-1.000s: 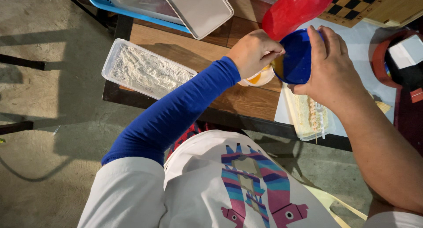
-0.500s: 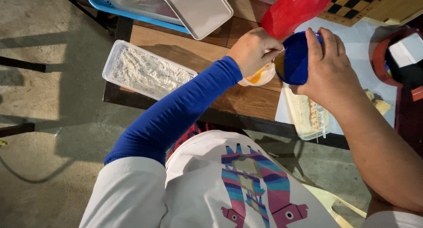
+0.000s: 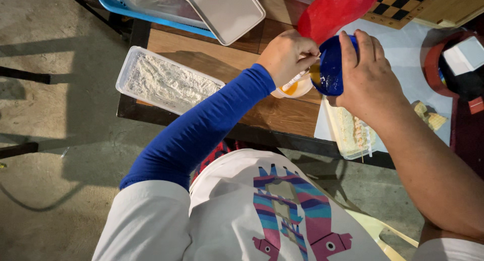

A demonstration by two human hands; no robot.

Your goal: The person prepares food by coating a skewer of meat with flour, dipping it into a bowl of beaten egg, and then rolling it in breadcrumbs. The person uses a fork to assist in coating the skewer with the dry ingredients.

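Note:
My right hand (image 3: 370, 74) grips a dark blue bowl (image 3: 331, 64), tilted on its side toward my left hand. My left hand (image 3: 286, 53), in a long blue sleeve, is closed on a thin pale utensil (image 3: 297, 78) whose end reaches into the blue bowl's mouth. Just below both hands a small white bowl (image 3: 295, 88) with yellow-orange liquid rests on the wooden table (image 3: 262, 115). The utensil's tip is hidden inside the blue bowl.
A clear tray of white flour (image 3: 166, 82) lies at the table's left. A crumb-filled tray with skewers (image 3: 353, 132) sits under my right wrist. Behind are a red plastic bag (image 3: 335, 9), a metal tray (image 3: 227, 9) on a blue basket (image 3: 113, 0), and a red round container (image 3: 433, 64).
The blue bowl has tipped slightly further toward the white bowl. Both hands have stayed in nearly the same place.

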